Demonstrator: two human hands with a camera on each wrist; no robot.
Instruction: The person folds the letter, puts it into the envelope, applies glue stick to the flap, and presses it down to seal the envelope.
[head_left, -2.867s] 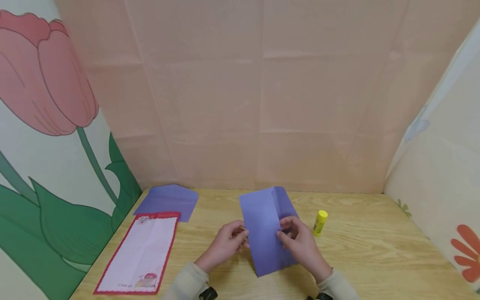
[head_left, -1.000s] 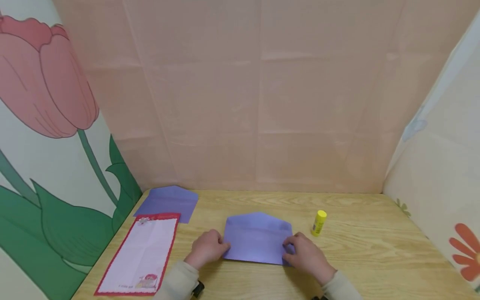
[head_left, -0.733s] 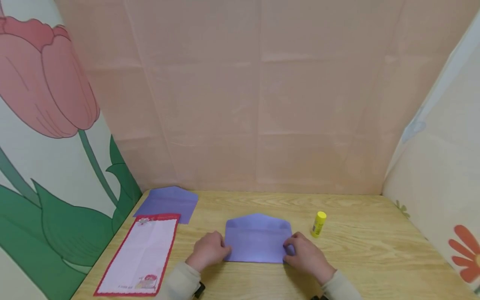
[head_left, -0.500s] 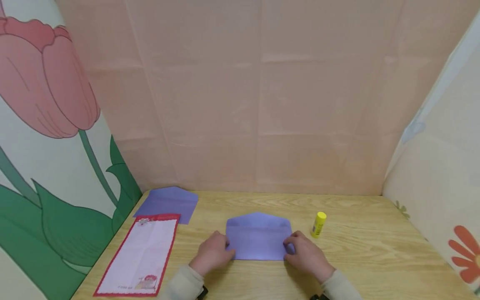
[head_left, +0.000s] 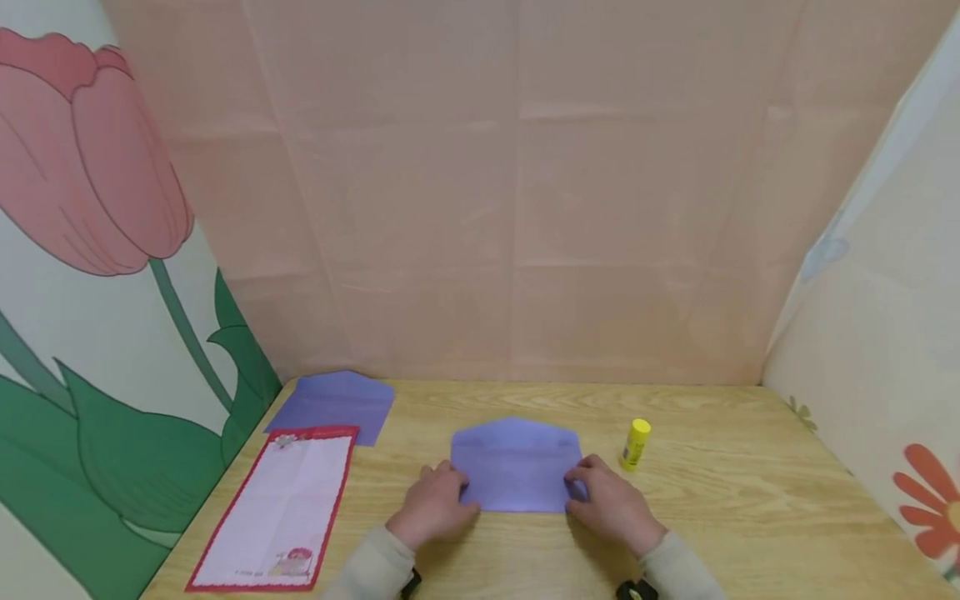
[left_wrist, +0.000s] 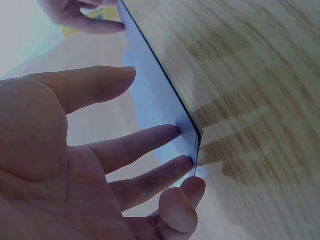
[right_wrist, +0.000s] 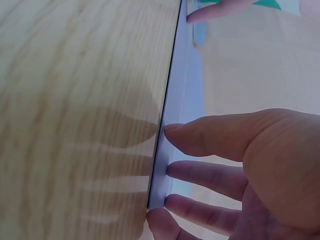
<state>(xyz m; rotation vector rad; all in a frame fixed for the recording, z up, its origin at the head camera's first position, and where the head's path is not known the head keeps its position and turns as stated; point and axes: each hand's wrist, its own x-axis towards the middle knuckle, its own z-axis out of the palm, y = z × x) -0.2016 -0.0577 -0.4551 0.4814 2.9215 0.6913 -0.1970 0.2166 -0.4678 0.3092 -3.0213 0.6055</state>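
A purple envelope [head_left: 517, 475] lies flat on the wooden table, its pointed flap unfolded toward the back. My left hand [head_left: 437, 504] is at its left end; in the left wrist view two fingertips [left_wrist: 175, 131] touch the paper, the thumb is lifted off it, and the other fingers are at the corner. On the right end rests my right hand [head_left: 611, 504]. Its thumb [right_wrist: 200, 135] and two fingertips touch the envelope in the right wrist view, while another finger is at the end edge. Neither hand is curled round the paper.
A second purple envelope [head_left: 341, 400] lies at the back left, partly under a red-bordered sheet of letter paper [head_left: 281, 508]. A yellow glue stick [head_left: 635, 444] stands upright to the right of my right hand. The table [head_left: 750, 500] meets a draped backdrop behind.
The envelope, earlier held up off the table in both hands, now lies flat with its flap pointing back. Most recently my left hand has shifted slightly right, further onto it.
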